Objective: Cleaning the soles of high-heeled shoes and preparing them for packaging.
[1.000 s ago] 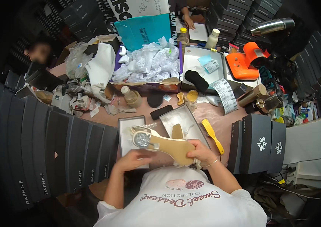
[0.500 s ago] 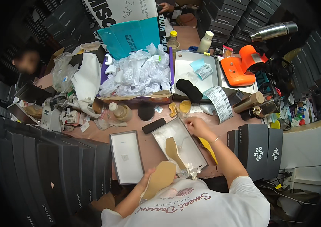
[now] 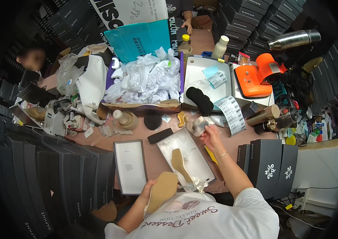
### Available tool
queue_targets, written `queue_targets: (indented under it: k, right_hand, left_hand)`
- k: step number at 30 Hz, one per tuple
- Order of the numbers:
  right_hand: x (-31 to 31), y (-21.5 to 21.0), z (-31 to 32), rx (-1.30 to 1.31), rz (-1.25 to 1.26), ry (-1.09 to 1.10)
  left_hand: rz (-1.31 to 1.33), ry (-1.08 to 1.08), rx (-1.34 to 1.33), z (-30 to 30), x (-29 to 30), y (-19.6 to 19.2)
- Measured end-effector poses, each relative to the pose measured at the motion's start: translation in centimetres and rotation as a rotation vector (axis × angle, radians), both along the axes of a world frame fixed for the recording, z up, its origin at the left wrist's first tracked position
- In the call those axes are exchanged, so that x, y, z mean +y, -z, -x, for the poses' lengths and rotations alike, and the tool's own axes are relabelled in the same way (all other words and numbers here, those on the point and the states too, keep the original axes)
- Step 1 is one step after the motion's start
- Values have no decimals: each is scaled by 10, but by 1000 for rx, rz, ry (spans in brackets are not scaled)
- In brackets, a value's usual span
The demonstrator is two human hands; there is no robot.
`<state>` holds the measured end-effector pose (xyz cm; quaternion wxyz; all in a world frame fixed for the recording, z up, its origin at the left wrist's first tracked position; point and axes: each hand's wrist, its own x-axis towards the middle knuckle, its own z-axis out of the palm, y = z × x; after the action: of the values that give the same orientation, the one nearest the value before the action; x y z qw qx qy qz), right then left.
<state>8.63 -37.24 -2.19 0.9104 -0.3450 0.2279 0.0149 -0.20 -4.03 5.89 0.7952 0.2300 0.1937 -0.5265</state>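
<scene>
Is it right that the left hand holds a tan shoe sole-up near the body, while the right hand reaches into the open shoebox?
Not quite. The left hand does hold the tan shoe, but the head view shows the right hand beyond the open shoebox, gripping a grey wad.

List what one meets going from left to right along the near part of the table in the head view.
Row of dark shoe boxes → box lid → left hand holding tan shoe → open shoe box → right hand → black boxes.

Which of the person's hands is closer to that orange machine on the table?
The right. The right hand reaches out over the table holding a small crumpled wad, below-left of the orange machine. The left hand stays near the body, holding a tan shoe.
</scene>
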Motion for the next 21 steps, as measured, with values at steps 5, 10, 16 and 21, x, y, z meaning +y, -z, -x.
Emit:
queue_targets:
  k: [5,10,16,21]
  right_hand:
    - [8,-24,33,-153,-108,-69]
    - [-9,4,21,-204,1122,-25]
    - [28,-11,-52,-322,1535,-303]
    - [58,-18,-113,205,1864,-810]
  left_hand:
    - [-129,2,-60,13,3,3]
    - [-138,-39,-79,34,-1,2]
    - [-2,85,-54,20,6,-40]
    - [-70,96,-74,29,61,6]
